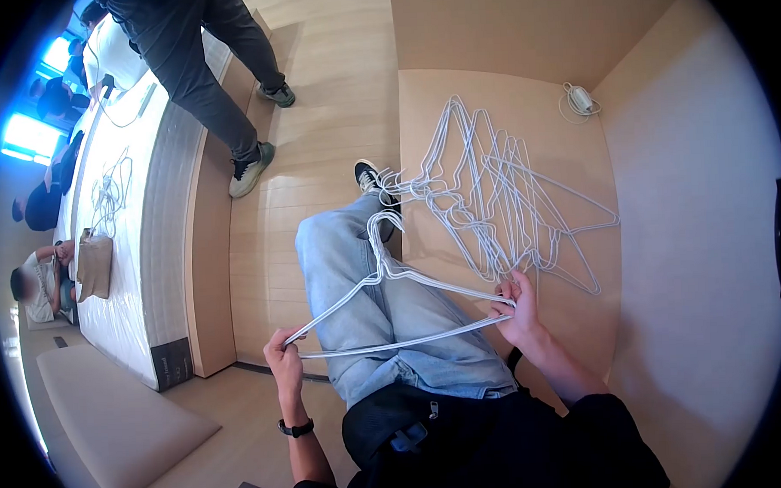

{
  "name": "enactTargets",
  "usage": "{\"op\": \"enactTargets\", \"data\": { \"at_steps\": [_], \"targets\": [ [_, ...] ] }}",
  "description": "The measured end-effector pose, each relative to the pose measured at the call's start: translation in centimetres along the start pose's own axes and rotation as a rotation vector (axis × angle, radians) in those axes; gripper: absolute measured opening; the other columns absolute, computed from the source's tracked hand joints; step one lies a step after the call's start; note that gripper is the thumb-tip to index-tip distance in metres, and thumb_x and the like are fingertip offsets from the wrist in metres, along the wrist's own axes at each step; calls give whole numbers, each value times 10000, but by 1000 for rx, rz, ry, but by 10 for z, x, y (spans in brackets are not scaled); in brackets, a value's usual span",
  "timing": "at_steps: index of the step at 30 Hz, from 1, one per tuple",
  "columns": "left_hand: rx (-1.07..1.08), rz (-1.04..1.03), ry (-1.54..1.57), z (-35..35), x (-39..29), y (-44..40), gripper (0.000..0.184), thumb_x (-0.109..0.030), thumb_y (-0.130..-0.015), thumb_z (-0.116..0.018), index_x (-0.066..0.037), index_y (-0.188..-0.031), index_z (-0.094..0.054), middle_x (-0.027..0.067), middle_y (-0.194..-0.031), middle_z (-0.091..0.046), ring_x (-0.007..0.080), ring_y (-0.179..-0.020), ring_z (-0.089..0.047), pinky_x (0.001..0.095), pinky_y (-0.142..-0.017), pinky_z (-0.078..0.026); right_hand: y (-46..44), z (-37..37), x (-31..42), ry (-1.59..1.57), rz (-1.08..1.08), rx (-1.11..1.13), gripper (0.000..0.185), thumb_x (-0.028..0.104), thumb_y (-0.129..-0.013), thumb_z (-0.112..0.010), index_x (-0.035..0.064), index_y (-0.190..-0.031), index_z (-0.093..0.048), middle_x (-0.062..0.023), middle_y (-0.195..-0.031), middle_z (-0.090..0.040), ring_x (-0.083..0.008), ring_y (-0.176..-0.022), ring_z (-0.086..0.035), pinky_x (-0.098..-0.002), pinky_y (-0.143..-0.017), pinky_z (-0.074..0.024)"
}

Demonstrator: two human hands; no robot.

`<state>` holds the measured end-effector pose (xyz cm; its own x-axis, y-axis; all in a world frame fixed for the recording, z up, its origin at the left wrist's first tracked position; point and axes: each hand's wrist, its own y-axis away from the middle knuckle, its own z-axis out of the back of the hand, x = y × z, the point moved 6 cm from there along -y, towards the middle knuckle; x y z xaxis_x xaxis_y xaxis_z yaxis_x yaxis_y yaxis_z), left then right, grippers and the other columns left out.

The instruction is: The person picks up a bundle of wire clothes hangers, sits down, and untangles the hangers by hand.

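Several white wire hangers [402, 342], stacked together, lie across my lap with their hooks pointing away from me. My left hand [283, 355] is closed around the left corner of this stack. At its right corner, my right hand [519, 308] grips the wires. A tangled pile of more white hangers [492, 184] rests on the light wood surface [580, 263] to the right, its nearest wires close to my right fingertips. Some hooks of the pile reach over the surface's left edge, above my shoe.
A person [195, 70] in dark trousers stands at the upper left beside a plastic-covered mattress [162, 226]. On the mattress are a tan bag [94, 265] and more wire hangers [112, 193]. A white cabled device [580, 100] lies at the surface's far corner. Other people are at far left.
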<state>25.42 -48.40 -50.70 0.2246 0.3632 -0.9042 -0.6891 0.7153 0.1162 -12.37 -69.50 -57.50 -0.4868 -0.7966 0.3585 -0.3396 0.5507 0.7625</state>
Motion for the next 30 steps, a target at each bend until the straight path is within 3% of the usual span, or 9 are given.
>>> {"op": "enactTargets", "data": {
  "at_steps": [5, 10, 17, 20, 25, 30],
  "targets": [
    [8, -18, -1, -1, 0, -1, 393, 132, -736, -367, 30, -921, -697, 62, -788, -646, 106, -691, -549, 224, -605, -386, -1, 3, -2, -27, -29, -150, 274, 322, -933, -534, 126, -742, -526, 25, -671, -482, -74, -380, -293, -238, -395, -262],
    [57, 159, 60, -3, 11, 0, 386, 155, -767, -327, 49, -919, -666, 90, -797, -658, 122, -641, -589, 240, -608, -491, -3, 1, 0, -6, -3, -103, 171, 255, -922, -559, 115, -823, -543, 30, -715, -472, -72, -406, -285, -236, -396, -266],
    [50, 113, 36, -3, 16, -1, 383, 145, -769, -314, 59, -926, -652, 101, -797, -661, 129, -655, -614, 254, -645, -524, 0, 0, 3, 47, 67, -168, 137, 230, -923, -547, 109, -860, -564, 22, -777, -515, -69, -415, -291, -231, -400, -267],
    [39, 100, 36, -4, 16, -1, 388, 149, -754, -316, 67, -937, -648, 102, -814, -663, 136, -688, -621, 259, -667, -525, 0, 2, 5, 47, 92, -184, 129, 227, -919, -551, 113, -863, -572, 27, -781, -513, -67, -420, -291, -230, -404, -272],
    [-5, 101, 63, 1, 7, 0, 429, 158, -658, -337, 71, -948, -641, 96, -893, -661, 177, -901, -624, 293, -867, -491, 1, 1, 12, 78, 130, -238, 140, 248, -915, -553, 120, -862, -576, 46, -754, -503, -71, -409, -281, -227, -406, -277],
    [-82, 58, 210, 8, 9, 4, 452, 176, -598, -339, 56, -934, -617, 108, -947, -644, 194, -939, -619, 297, -911, -471, 2, -3, 30, 133, 177, -194, 141, 267, -913, -552, 132, -878, -576, 61, -736, -510, -68, -393, -268, -224, -405, -292]
  ]
}}
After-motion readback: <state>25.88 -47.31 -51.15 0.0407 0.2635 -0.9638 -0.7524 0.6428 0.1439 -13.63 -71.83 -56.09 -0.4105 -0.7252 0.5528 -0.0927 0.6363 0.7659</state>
